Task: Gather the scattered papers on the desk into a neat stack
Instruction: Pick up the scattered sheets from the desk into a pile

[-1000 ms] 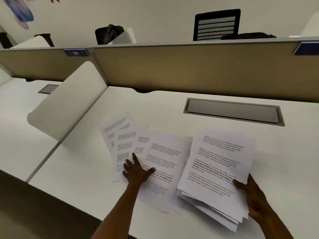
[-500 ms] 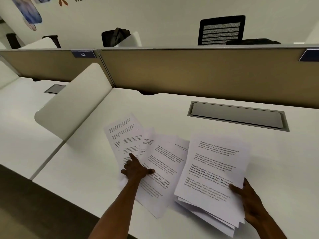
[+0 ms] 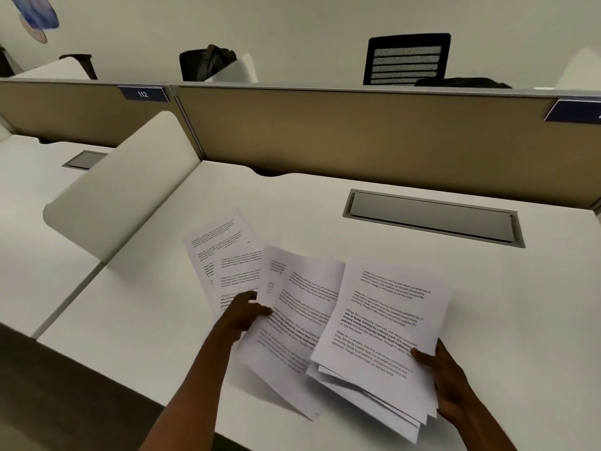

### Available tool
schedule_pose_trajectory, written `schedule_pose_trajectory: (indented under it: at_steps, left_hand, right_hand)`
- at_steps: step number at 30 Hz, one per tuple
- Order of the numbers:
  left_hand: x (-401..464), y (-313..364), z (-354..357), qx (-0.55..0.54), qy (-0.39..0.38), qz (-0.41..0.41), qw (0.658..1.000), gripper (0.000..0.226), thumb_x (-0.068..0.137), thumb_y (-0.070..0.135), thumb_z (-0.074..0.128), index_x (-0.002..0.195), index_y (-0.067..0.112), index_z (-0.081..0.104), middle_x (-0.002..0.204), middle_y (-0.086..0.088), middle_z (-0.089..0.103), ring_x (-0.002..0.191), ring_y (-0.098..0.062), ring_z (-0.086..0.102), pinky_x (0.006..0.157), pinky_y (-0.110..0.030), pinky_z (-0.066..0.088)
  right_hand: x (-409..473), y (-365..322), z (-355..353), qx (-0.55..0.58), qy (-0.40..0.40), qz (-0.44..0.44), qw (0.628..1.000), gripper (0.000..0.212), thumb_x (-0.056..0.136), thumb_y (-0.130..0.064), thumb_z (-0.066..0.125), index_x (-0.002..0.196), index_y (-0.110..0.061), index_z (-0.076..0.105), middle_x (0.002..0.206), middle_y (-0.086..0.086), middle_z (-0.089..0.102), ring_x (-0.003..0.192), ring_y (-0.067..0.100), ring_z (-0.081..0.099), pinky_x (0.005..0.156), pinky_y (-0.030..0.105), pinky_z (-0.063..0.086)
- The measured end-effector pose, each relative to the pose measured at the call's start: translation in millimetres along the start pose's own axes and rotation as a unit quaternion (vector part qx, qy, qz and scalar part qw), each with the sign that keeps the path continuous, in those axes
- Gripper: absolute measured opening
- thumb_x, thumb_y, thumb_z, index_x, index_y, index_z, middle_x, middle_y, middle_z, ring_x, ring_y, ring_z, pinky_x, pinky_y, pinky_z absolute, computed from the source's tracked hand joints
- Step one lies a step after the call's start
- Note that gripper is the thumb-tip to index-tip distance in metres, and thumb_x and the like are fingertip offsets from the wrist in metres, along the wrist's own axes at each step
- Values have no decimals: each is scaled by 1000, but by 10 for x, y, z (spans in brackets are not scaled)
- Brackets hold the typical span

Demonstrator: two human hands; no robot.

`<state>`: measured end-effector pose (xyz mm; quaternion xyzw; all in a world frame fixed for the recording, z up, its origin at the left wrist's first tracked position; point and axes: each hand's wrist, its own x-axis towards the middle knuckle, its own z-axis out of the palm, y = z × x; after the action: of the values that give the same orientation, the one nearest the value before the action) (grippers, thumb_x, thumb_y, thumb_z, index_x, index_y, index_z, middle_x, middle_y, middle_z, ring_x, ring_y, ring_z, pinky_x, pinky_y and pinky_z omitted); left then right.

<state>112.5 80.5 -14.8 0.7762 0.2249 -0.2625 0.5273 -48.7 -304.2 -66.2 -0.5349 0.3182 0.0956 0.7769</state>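
Loose white printed sheets (image 3: 227,255), fanned mid-desk: left hand (image 3: 242,315) pinched the middle sheets (image 3: 302,307) for merging into the right hand's (image 3: 450,382) gripped near-right bundle (image 3: 383,323), evidently the stack's core.

open-plan office | white laminate desk (image 3: 325,203) with grey metal cable hatch (image 3: 432,218) | tan fabric partition (image 3: 357,138) at far edge, blue number tag "112" (image 3: 143,94) far left | black mesh-back office chair (image 3: 406,58) behind | white curved side divider (image 3: 126,190) left
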Motion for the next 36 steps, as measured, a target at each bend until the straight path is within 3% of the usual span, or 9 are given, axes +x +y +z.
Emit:
schedule_pose_trajectory:
  at_steps: [6,10,15,20,23,28,31,33,36]
  left_hand:
    - [-172,-166,215,-43,-116,-14,992,48,91,2,64,133,24,56,121,-8,72,106,-29,70,84,-45,60]
    - [-232,-258,410,-105,-128,21,986,52,93,-3,56,139,21,52,124,-10,70,108,-32,71,89,-49,60]
    - [-371,-248,672,-115,-159,82,977,54,89,30,73,139,26,51,126,-3,71,112,-25,71,97,-52,56]
    - [-377,-287,826,-67,-149,109,980,72,78,33,84,141,29,49,132,3,67,120,-20,65,100,-43,56]
    - [-349,-364,879,-49,-124,112,985,74,75,24,87,139,27,50,129,2,67,115,-14,64,83,-23,57]
    - [-278,-519,925,-69,-68,78,992,61,79,-2,79,131,16,54,124,-13,70,98,-22,73,69,-30,62]
    - [-273,-557,922,-65,-53,69,994,56,82,-2,77,129,16,55,120,-10,71,93,-19,73,64,-28,62]
    - [-283,-567,932,-61,-44,67,995,53,83,-1,76,126,21,54,114,-2,70,89,-11,70,63,-24,60]
    - [-288,-595,970,-56,-37,69,995,56,84,0,75,132,21,51,119,-5,68,95,-17,69,81,-39,61]
  right_hand:
    - [102,169,143,-90,16,-13,996,63,89,2,64,145,-15,42,136,18,59,116,38,59,98,55,49]
    - [74,175,157,-95,5,0,995,64,88,-2,67,146,-19,42,129,12,63,109,32,64,87,47,56]
    - [-17,192,218,-117,-7,6,993,66,90,-4,67,147,-19,40,137,14,59,116,35,62,100,57,49]
    - [-141,219,467,-206,-13,-14,978,68,96,-15,61,154,-21,27,155,5,40,135,24,45,114,45,37]
    - [-267,254,698,-349,-24,-144,925,57,99,-25,55,149,-30,29,149,-3,46,134,18,49,113,33,38]
    - [-365,282,960,-546,-28,-275,791,56,99,-37,38,153,-36,24,131,-4,62,110,17,63,93,34,53]
    - [-363,276,967,-561,-29,-279,779,59,98,-39,38,154,-35,22,129,0,61,110,20,62,92,37,52]
    - [-328,264,891,-553,1,-262,791,57,96,-39,45,150,-29,33,139,6,54,129,25,49,105,39,44]
    - [-200,213,729,-595,85,-204,773,50,89,-40,53,138,-28,53,163,16,16,152,38,-2,121,48,16]
